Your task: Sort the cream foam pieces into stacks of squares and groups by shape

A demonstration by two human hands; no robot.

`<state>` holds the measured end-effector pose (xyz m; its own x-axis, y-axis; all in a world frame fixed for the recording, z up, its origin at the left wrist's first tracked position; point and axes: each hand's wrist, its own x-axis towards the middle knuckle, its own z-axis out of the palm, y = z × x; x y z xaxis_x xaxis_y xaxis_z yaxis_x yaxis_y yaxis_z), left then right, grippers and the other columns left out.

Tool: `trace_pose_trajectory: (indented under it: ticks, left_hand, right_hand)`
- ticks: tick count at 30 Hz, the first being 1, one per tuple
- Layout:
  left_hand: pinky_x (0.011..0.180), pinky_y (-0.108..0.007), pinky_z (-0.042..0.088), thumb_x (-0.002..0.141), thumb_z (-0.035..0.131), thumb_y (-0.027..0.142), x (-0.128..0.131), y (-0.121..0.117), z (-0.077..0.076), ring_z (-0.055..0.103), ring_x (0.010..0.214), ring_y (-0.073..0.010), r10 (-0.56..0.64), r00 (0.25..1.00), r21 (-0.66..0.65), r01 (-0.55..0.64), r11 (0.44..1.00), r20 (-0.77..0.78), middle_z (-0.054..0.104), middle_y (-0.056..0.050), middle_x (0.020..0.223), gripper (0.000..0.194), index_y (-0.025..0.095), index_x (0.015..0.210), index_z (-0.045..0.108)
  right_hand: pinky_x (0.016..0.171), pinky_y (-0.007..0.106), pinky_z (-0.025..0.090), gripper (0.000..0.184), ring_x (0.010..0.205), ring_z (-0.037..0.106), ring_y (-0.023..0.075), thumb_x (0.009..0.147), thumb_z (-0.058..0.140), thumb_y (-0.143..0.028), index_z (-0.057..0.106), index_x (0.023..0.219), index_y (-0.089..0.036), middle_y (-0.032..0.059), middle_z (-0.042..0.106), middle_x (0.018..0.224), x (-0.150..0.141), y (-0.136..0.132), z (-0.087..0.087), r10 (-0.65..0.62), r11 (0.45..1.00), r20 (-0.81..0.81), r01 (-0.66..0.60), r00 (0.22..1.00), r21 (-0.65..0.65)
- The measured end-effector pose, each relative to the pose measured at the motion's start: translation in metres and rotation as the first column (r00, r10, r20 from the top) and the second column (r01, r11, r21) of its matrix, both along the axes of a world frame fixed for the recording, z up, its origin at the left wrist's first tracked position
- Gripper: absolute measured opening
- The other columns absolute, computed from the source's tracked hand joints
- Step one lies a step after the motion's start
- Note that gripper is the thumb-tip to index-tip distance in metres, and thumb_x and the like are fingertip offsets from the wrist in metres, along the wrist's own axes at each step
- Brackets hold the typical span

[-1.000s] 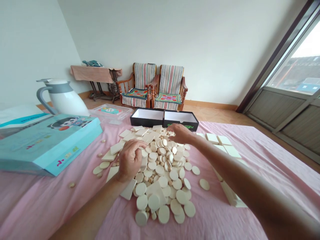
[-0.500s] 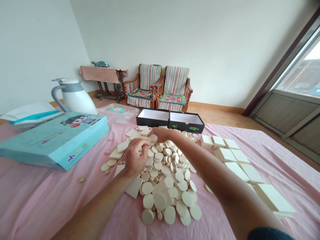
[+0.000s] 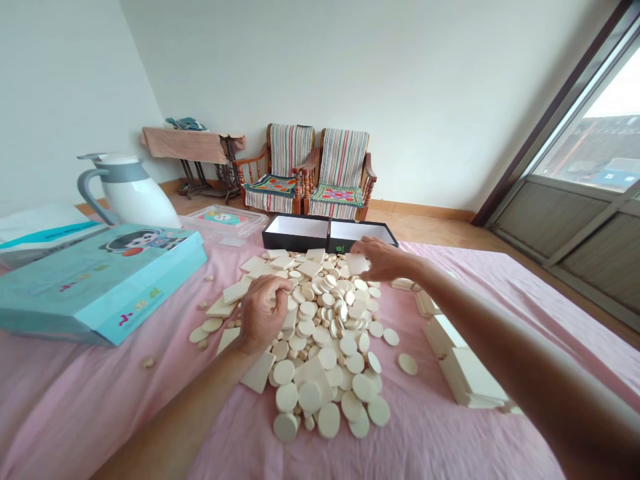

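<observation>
Right hand [image 3: 384, 260] pinches a pale tile [image 3: 358, 264]; left hand [image 3: 263, 315] curls, its grip hidden.

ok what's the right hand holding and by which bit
The right hand holds a pale square tile by one edge, between its fingertips.

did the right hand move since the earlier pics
Yes, the right hand has moved rightward, now nearer the right end of the black box.
</observation>
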<state>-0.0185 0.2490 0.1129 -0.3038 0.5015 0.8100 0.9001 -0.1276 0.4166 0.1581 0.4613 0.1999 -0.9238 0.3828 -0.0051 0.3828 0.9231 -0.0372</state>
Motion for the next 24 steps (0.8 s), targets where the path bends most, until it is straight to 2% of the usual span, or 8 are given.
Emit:
trace_pose_trajectory:
  ticks: [3,5,10,16,20,22,24]
  left_hand:
    - [0.080,-0.032,0.050,0.079,0.046,0.006,0.001,0.001,-0.001,0.064,0.081,-0.0175,-0.001,1.000,-0.021,0.001,1.000,-0.013,0.069,-0.002,0.079,0.021,0.019,0.073,0.061]
    - [0.080,-0.032,0.051,0.080,0.046,0.007,0.002,0.001,-0.001,0.064,0.081,-0.0176,0.000,1.000,-0.033,0.000,0.999,-0.017,0.069,-0.002,0.079,0.021,0.019,0.073,0.061]
    - [0.079,-0.032,0.051,0.077,0.045,0.006,0.005,0.001,-0.002,0.065,0.081,-0.0179,-0.004,1.000,-0.034,0.003,0.999,-0.026,0.070,-0.001,0.078,0.022,0.020,0.072,0.061]
    - [0.080,-0.033,0.051,0.077,0.045,0.006,0.006,0.001,-0.002,0.064,0.081,-0.0182,-0.014,0.999,-0.048,0.013,0.999,-0.035,0.069,-0.002,0.078,0.021,0.020,0.072,0.061]
    - [0.080,-0.032,0.050,0.077,0.045,0.005,0.006,0.001,-0.003,0.064,0.081,-0.0180,-0.016,0.999,-0.056,0.014,0.998,-0.038,0.069,-0.002,0.078,0.022,0.020,0.072,0.060]
    - [0.080,-0.032,0.050,0.078,0.045,0.006,0.006,0.001,-0.003,0.064,0.081,-0.0180,-0.013,0.999,-0.063,0.011,0.998,-0.035,0.069,-0.002,0.079,0.021,0.020,0.073,0.060]
    - [0.080,-0.032,0.050,0.078,0.045,0.006,0.007,0.001,-0.004,0.064,0.081,-0.0180,-0.012,1.000,-0.077,0.010,0.997,-0.029,0.069,-0.002,0.079,0.021,0.020,0.073,0.060]
  right_hand:
    - [0.088,0.039,0.042,0.050,0.104,0.055,0.0287,0.068,0.067,-0.030,0.055,0.114,-0.014,0.0141,0.057,0.114,0.047,0.008,-0.007,-0.113,0.993,0.121,0.114,0.986,-0.003]
    - [0.091,0.042,0.039,0.051,0.107,0.054,0.0304,0.066,0.066,-0.029,0.057,0.114,-0.015,0.0144,0.058,0.115,0.068,0.008,-0.017,-0.168,0.986,0.206,0.166,0.964,0.025]
    - [0.088,0.044,0.036,0.042,0.104,0.056,0.0321,0.066,0.065,-0.025,0.064,0.106,-0.015,0.0151,0.063,0.104,0.086,0.001,-0.038,-0.222,0.975,0.332,0.204,0.917,0.089]
    - [0.087,0.045,0.034,0.051,0.105,0.057,0.0328,0.070,0.065,-0.032,0.059,0.119,-0.019,0.0150,0.064,0.110,0.087,0.005,-0.048,-0.220,0.975,0.316,0.202,0.923,0.088]
    - [0.086,0.043,0.034,0.046,0.103,0.057,0.0316,0.070,0.064,-0.026,0.061,0.115,-0.017,0.0142,0.064,0.106,0.090,0.006,-0.047,-0.250,0.968,0.312,0.231,0.917,0.098]
    - [0.086,0.042,0.035,0.042,0.103,0.057,0.0304,0.070,0.062,-0.022,0.062,0.112,-0.017,0.0142,0.064,0.105,0.094,-0.003,-0.045,-0.252,0.967,0.239,0.232,0.938,0.108]
    - [0.086,0.040,0.037,0.037,0.103,0.057,0.0288,0.075,0.059,-0.023,0.062,0.111,-0.017,0.0141,0.063,0.107,0.099,-0.021,-0.045,-0.230,0.970,0.073,0.223,0.970,0.101]
